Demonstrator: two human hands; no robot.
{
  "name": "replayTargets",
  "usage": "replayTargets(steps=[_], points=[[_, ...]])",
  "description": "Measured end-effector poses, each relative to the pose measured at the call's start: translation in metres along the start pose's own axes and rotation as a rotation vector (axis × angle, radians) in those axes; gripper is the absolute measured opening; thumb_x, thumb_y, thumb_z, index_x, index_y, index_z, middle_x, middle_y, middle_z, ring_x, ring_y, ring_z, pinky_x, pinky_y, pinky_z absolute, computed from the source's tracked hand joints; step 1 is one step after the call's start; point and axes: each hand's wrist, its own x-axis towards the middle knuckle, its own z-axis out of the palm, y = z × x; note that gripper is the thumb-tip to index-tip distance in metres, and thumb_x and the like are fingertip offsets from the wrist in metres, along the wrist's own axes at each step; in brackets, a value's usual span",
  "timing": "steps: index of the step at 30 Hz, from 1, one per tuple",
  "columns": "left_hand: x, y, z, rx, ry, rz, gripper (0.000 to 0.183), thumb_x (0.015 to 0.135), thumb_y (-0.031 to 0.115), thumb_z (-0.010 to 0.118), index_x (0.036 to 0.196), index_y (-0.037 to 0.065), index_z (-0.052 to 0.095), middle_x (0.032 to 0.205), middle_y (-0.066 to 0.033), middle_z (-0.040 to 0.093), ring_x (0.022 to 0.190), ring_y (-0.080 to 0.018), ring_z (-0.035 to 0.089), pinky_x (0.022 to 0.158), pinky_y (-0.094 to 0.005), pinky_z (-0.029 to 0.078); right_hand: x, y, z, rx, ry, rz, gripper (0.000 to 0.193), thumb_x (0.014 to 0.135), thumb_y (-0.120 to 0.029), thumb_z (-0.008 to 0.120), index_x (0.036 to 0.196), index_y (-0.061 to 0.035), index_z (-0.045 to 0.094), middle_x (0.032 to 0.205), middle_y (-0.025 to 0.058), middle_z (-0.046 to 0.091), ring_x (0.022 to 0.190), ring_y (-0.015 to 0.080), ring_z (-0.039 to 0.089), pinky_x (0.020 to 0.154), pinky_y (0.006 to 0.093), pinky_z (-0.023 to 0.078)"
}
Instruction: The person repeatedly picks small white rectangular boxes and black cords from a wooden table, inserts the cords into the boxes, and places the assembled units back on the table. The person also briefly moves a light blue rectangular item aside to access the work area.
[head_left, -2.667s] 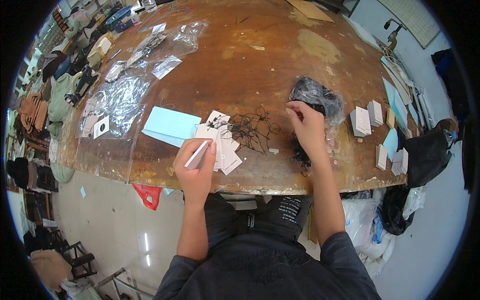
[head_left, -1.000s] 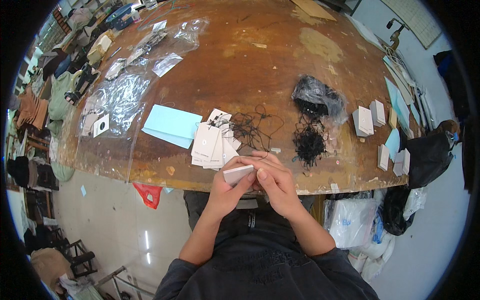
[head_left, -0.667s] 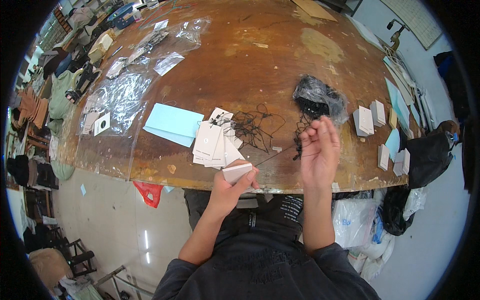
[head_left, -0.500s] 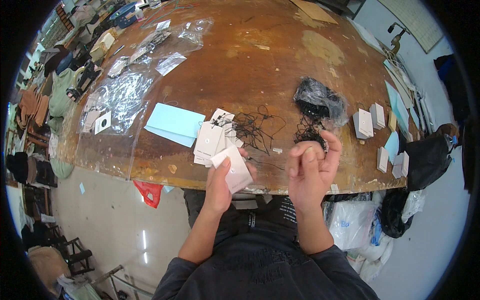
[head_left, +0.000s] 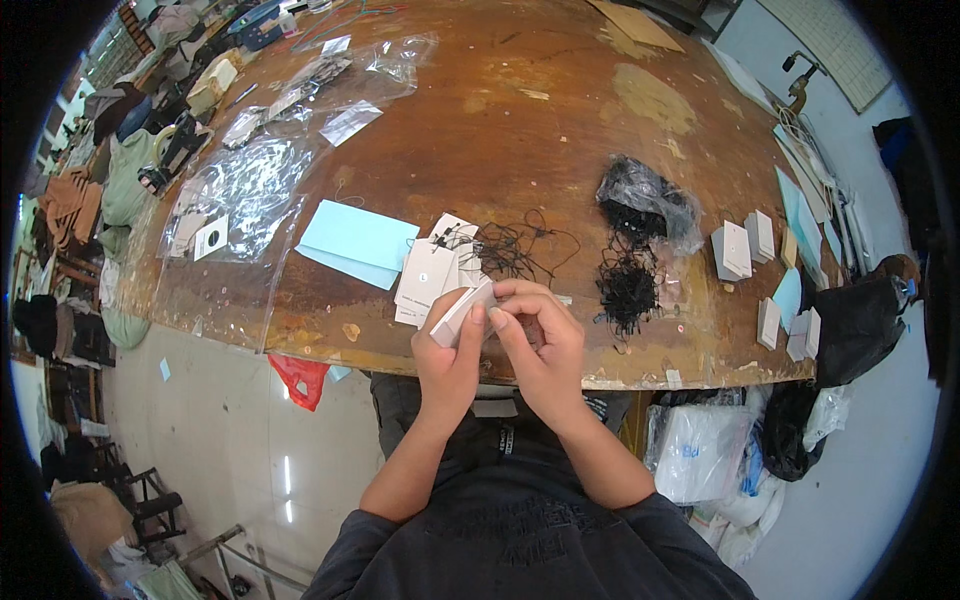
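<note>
A small stack of white hang tags (head_left: 462,314) is gripped by my left hand (head_left: 447,368), its thumb along the near face and its fingers behind. My right hand (head_left: 548,345) meets the stack's right edge, thumb and bent fingers pinched there. Whether a string is also between those fingers is hidden. Just beyond my hands lies a fanned pile of loose white hang tags (head_left: 424,275), some with black strings attached. Tangled black strings (head_left: 518,250) spread to the right of that pile. A light blue folded sheet (head_left: 358,243) lies on its left.
On the brown wooden table (head_left: 480,150), a black string bundle (head_left: 628,290) lies by a clear bag of black strings (head_left: 650,205). Tag stacks (head_left: 732,250) stand at the right. Clear plastic bags (head_left: 250,185) cover the left. A red bag (head_left: 300,382) hangs off the front edge.
My right hand came down and left from its raised place to the tag stack. The stack has turned in my left hand, so its edge now faces up more.
</note>
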Motion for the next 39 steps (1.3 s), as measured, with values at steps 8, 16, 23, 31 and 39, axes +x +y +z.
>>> replayTargets(steps=[8,16,23,31,39], points=[[0.001,-0.005,0.005,0.056,0.177,0.076,0.024,0.094,0.014,0.060,0.109,-0.004,0.061,0.092,-0.0094,0.066,0.085,-0.0121,0.059,0.076,-0.0273,0.048,-0.001,0.001,0.004,-0.194,0.009,-0.150,0.007,0.087,-0.002,0.066,0.089,0.0025,0.062,0.107,0.0114,0.061,0.083,0.0122,0.060,0.069,0.0233,0.048],[0.002,-0.001,-0.003,-0.017,0.039,0.083,0.016,0.090,0.008,0.064,0.101,-0.003,0.063,0.090,-0.0059,0.064,0.082,-0.0113,0.058,0.073,-0.0256,0.047,0.006,-0.002,0.005,-0.223,0.046,-0.161,0.006,0.087,0.001,0.062,0.090,0.0024,0.058,0.094,0.0101,0.053,0.072,0.0143,0.053,0.058,0.0262,0.045],[-0.001,-0.002,-0.001,0.178,0.058,0.397,0.014,0.084,0.002,0.068,0.098,0.001,0.065,0.092,-0.0076,0.064,0.081,-0.0179,0.061,0.072,-0.0287,0.050,0.012,0.000,0.008,-0.270,0.024,-0.237,0.007,0.088,-0.002,0.060,0.091,0.0026,0.056,0.093,0.0132,0.053,0.075,0.0232,0.054,0.069,0.0302,0.046],[0.016,0.004,-0.024,0.795,-0.131,1.134,0.023,0.067,0.007,0.072,0.090,0.010,0.071,0.092,0.0008,0.065,0.073,-0.0189,0.059,0.062,-0.0279,0.049,0.024,0.001,-0.025,0.096,-0.179,0.295,0.007,0.087,-0.002,0.063,0.081,0.0015,0.061,0.082,0.0047,0.063,0.078,0.0107,0.057,0.069,0.0249,0.045],[0.060,0.002,-0.035,0.116,0.130,0.026,0.021,0.089,0.011,0.065,0.105,-0.003,0.064,0.091,-0.0078,0.066,0.081,-0.0140,0.062,0.073,-0.0277,0.050,0.067,0.024,-0.095,-0.847,-0.194,-0.489,0.012,0.077,-0.008,0.067,0.088,-0.0040,0.065,0.088,0.0075,0.067,0.081,0.0234,0.062,0.072,0.0332,0.050]])
